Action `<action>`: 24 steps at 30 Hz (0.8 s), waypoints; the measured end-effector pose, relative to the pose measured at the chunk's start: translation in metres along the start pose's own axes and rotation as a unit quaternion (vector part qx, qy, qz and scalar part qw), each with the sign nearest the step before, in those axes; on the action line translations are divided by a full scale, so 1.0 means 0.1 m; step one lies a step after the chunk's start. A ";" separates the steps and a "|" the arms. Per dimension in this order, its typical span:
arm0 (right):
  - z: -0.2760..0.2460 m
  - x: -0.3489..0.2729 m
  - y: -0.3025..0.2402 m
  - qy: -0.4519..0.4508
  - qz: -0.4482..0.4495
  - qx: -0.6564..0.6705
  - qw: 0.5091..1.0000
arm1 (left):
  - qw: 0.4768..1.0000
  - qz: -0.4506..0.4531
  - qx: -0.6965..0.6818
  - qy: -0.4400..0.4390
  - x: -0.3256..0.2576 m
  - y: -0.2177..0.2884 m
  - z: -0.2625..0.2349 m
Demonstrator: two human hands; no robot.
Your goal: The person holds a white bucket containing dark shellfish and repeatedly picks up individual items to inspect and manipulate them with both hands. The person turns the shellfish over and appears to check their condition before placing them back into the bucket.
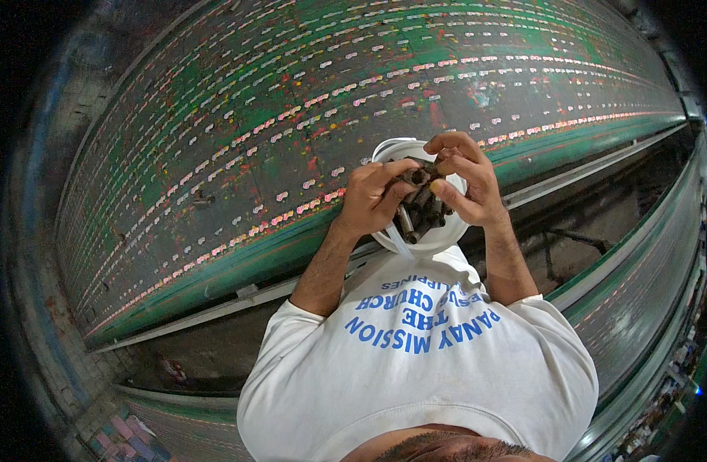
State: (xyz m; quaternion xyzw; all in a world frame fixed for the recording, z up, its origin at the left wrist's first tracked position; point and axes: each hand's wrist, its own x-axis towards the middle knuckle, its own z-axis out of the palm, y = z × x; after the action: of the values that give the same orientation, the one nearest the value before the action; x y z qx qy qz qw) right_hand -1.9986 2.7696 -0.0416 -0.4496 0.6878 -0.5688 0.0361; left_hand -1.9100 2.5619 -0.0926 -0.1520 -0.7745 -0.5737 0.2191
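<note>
Both hands are at the mouth of a white bucket (446,243) held close against my shirt. Several dark, dirty tube-like pieces (408,224) lie jumbled inside it. My left hand (369,196) is closed, with thumb and fingers pinching a short dark hollow tube (419,177) whose round open end shows. Opposite it, my right hand (467,175) has curled fingers and its thumb bent in toward the same pieces. A yellow spot marks that thumb's tip. What the right fingers grip is partly hidden behind them.
Beyond the bucket stretches a long green and dark table (292,131) with rows of small printed white and pink pieces and colour smears. A pale rail (215,314) runs along its near edge. A small brownish object (204,200) lies on the table. Another long table (638,308) stands to the right.
</note>
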 end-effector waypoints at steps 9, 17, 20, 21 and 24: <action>-0.19 0.26 0.28 0.072 0.041 0.009 0.997 | 0.992 -0.073 -0.089 0.044 -0.02 0.15 -0.03; -0.14 0.67 1.74 -0.022 0.193 -0.148 0.970 | 0.998 -0.043 -0.045 0.016 -0.03 0.03 -0.07; 0.01 0.69 2.01 -0.097 0.220 -0.142 0.960 | 0.999 -0.024 -0.034 0.024 -0.03 0.00 -0.04; 0.05 0.68 2.04 -0.114 0.220 -0.148 0.957 | 0.999 -0.017 -0.032 0.026 -0.02 -0.01 -0.04; 0.08 0.64 2.08 -0.131 0.186 -0.155 0.961 | 0.999 -0.019 -0.040 0.025 0.00 0.03 -0.04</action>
State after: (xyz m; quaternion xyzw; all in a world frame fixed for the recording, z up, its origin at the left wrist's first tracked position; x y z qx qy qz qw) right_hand -2.1523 2.7111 -0.1839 -0.3844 0.8282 -0.3746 0.1614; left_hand -1.9082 2.5587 -0.0893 -0.1316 -0.7481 -0.6115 0.2216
